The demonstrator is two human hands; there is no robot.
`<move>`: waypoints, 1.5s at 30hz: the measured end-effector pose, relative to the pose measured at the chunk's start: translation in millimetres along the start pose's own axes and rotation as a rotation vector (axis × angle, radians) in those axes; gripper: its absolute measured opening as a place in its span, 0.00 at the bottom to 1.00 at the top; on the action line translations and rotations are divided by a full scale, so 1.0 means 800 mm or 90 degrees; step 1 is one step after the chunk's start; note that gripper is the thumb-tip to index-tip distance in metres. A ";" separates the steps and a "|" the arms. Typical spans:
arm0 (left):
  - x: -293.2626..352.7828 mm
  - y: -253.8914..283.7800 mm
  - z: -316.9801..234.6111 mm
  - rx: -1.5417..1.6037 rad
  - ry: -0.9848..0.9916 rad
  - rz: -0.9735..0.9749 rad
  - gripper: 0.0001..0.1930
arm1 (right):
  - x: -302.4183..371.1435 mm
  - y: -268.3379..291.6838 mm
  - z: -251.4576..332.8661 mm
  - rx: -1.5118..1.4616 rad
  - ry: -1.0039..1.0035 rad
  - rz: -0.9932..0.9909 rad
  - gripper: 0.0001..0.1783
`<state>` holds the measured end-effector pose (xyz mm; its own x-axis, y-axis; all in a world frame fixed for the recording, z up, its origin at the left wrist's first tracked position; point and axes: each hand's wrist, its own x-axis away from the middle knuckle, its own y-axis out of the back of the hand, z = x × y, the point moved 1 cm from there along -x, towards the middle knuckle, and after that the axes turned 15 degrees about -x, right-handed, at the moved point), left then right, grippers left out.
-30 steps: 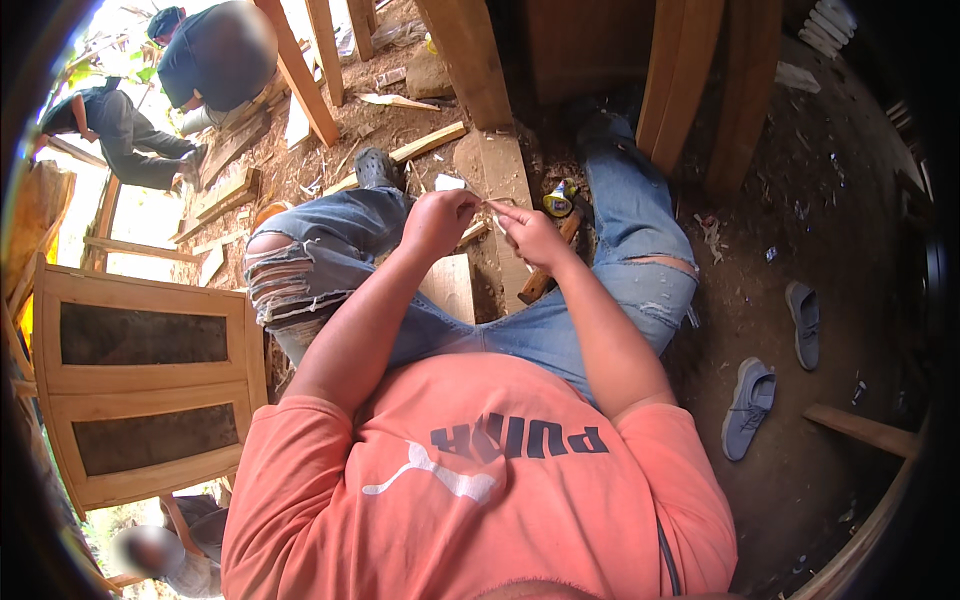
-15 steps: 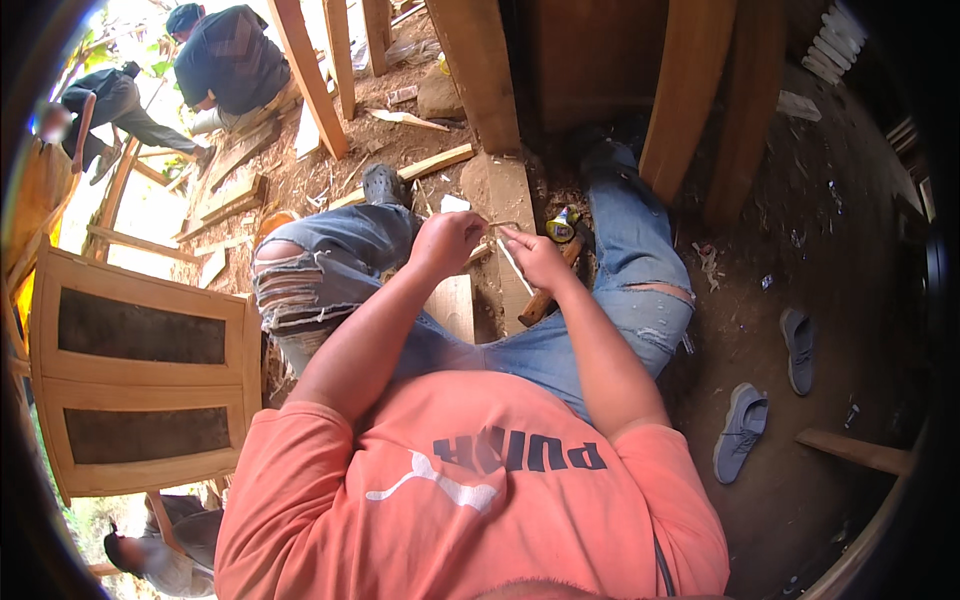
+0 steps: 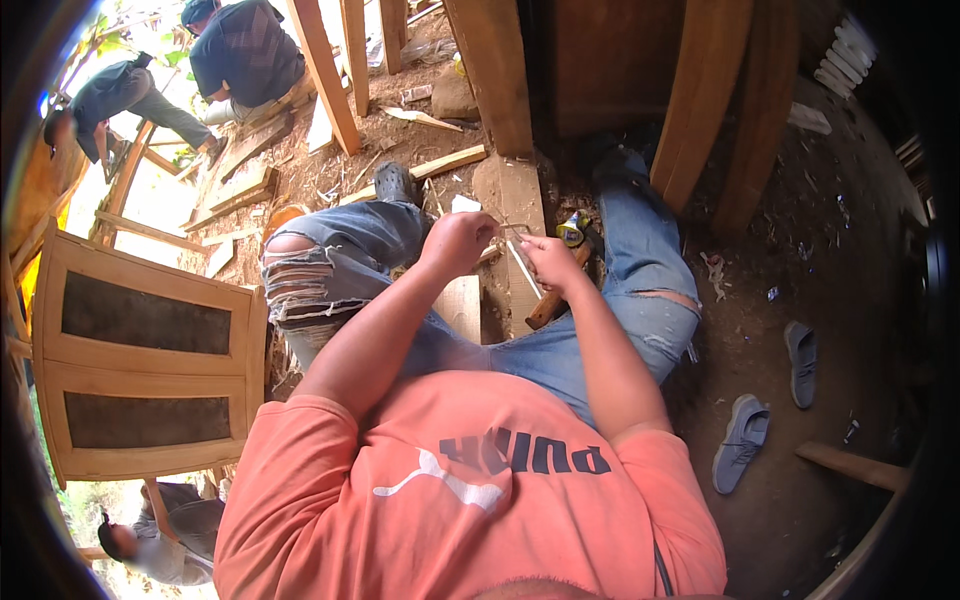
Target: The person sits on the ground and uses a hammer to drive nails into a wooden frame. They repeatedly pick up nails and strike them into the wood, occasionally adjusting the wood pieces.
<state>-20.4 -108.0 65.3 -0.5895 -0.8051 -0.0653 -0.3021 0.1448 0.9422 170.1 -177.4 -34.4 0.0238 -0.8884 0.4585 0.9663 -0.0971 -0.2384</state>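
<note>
the salmon-pink shirt (image 3: 565,515) bears a word in dark block letters (image 3: 540,457), upside down here, with a white leaping-animal sign (image 3: 440,477) just beside it.

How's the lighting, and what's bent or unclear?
In the head view, daylight washes out the upper left and shadow darkens the right beyond the grey shoes; head view again: the wooden panel bows, and the thin piece between left hand and right hand is too small to identify.

Thin brownish strip (image 3: 513,226), roughly crosswise, between left hand (image 3: 460,243) and right hand (image 3: 553,266).
</note>
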 end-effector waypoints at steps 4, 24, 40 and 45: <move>-0.001 0.001 0.003 -0.006 0.008 -0.025 0.09 | 0.000 -0.004 0.007 0.068 0.121 -0.026 0.21; -0.006 -0.016 0.011 -0.084 0.053 0.089 0.12 | -0.055 0.052 -0.051 0.432 0.109 -0.073 0.22; 0.001 0.018 0.008 -0.044 0.043 -0.063 0.09 | -0.134 0.131 -0.144 0.295 0.054 -0.135 0.14; 0.008 0.024 0.009 -0.034 0.053 -0.064 0.09 | -0.103 0.103 -0.115 0.281 0.013 -0.144 0.15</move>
<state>-35.7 -106.0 80.9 -0.4934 -0.8593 -0.1346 -0.3142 0.0317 0.9488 224.4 -153.2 -170.7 -0.2002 -0.8762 0.4384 0.9630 -0.0935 0.2529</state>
